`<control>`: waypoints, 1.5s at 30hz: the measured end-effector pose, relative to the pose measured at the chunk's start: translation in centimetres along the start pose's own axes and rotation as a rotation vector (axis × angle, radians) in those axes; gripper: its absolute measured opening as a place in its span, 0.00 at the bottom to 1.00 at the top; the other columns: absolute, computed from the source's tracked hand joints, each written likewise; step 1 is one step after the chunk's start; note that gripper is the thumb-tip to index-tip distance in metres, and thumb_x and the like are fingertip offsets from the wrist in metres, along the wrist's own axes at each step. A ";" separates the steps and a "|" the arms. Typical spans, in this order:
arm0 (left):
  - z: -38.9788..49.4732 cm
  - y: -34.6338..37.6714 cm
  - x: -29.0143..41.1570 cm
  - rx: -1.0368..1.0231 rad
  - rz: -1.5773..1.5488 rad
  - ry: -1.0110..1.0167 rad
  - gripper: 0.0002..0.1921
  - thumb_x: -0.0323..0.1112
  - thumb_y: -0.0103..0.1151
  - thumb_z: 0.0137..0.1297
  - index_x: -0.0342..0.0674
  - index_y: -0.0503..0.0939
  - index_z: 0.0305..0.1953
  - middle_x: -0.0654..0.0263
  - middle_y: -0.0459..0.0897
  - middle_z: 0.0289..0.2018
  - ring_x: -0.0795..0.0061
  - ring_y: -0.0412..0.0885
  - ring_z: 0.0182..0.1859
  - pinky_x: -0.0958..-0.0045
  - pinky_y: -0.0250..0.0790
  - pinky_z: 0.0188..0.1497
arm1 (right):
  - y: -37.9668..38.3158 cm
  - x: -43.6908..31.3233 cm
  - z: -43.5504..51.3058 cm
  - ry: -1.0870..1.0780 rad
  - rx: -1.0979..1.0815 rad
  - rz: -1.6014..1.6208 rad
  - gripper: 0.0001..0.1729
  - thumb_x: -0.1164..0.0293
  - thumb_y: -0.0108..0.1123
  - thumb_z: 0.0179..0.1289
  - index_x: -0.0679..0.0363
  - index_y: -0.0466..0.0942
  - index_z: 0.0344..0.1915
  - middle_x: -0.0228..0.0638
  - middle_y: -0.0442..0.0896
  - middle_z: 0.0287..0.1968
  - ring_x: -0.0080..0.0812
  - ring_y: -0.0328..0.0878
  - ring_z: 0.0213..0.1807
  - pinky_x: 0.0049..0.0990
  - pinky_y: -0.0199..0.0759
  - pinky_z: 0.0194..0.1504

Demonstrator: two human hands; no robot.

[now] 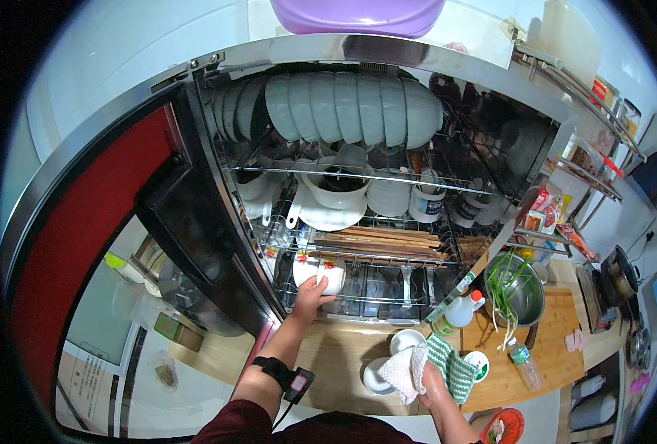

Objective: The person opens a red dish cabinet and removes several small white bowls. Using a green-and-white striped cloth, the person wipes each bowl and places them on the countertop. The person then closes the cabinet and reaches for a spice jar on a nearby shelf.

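My left hand (307, 299) reaches into the lower part of an open dish cabinet. Its fingers are around the near edge of a white cup (332, 274) with a red motif, which lies tilted in the wire rack. Another white cup (303, 267) with a similar motif sits just left of it. Over the counter, my right hand (433, 385) grips a white textured cloth (405, 371). Partly beneath that cloth are a white bowl (375, 383) and a second white bowl (407, 338). A green-and-white striped towel (451, 366) lies right beside my right hand.
Bowls (356, 108) stand in a row on the top rack, above chopsticks (378, 241). The cabinet's red door (101, 222) hangs open at left. At right are a jug with an orange cap (463, 311), a steel basin (528, 299) with green onions and a plastic bottle (525, 364).
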State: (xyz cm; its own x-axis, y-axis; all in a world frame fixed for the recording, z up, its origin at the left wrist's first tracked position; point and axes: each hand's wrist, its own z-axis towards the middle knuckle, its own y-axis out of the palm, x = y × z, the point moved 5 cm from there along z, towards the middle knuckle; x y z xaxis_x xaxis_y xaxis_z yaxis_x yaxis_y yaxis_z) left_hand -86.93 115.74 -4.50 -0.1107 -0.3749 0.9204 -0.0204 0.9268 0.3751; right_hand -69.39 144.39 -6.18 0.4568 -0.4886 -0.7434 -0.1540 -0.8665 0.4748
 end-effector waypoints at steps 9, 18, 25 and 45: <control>-1.4 -0.6 1.6 0.374 0.602 0.437 0.12 0.32 0.56 0.55 0.35 0.70 0.39 0.62 0.77 0.29 0.72 0.74 0.31 0.71 0.68 0.33 | -0.4 -0.8 -1.1 -0.017 0.023 -0.004 0.19 0.64 0.42 0.64 0.67 0.67 0.48 0.40 0.76 0.42 0.33 0.75 0.41 0.30 0.70 0.44; -5.8 4.3 -3.8 -0.284 0.936 0.472 0.04 0.30 0.56 0.49 0.40 0.75 0.28 0.60 0.77 0.29 0.60 0.75 0.35 0.66 0.66 0.38 | -4.3 -6.8 -2.8 -0.259 0.132 0.104 0.16 0.63 0.44 0.63 0.65 0.70 0.42 0.38 0.77 0.37 0.31 0.76 0.37 0.28 0.72 0.38; -13.6 10.5 -11.6 -0.873 1.048 0.301 0.13 0.41 0.57 0.53 0.40 0.76 0.35 0.58 0.77 0.37 0.59 0.74 0.41 0.62 0.64 0.45 | -9.1 -5.8 -5.3 -0.316 0.220 0.181 0.15 0.63 0.44 0.63 0.64 0.70 0.41 0.37 0.77 0.35 0.31 0.76 0.35 0.29 0.73 0.37; -18.7 7.4 -11.3 -0.271 0.588 -0.281 0.09 0.35 0.51 0.61 0.35 0.76 0.33 0.72 0.74 0.25 0.84 0.68 0.30 0.77 0.62 0.33 | -12.1 -4.5 -9.7 -0.290 0.286 -0.141 0.18 0.63 0.42 0.64 0.65 0.69 0.45 0.32 0.76 0.36 0.24 0.72 0.37 0.22 0.67 0.37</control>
State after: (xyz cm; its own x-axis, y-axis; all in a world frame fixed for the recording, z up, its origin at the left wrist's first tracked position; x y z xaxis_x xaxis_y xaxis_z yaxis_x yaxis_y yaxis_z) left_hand -67.28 126.43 -10.11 -0.2809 0.2400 0.9293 0.3653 0.9221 -0.1277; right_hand -61.10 158.02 -4.04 0.2319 -0.3367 -0.9126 -0.3635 -0.9002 0.2398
